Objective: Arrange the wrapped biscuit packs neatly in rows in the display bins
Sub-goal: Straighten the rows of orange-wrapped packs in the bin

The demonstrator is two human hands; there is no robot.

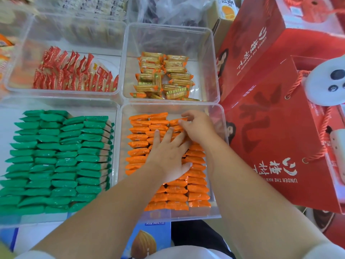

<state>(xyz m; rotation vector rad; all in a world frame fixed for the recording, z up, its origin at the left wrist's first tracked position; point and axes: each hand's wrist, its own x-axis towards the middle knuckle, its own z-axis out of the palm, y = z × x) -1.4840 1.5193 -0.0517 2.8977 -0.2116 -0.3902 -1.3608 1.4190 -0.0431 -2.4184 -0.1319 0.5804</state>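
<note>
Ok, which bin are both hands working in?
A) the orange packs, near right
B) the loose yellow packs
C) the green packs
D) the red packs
A: the left hand lies flat on the orange packs and the right hand touches their far rows, inside that bin.

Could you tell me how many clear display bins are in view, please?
4 plainly: far-left bin with red packs, far-right bin with yellow packs, near-left bin with green packs, near-right bin with orange packs. Blurred containers behind may add more.
</note>
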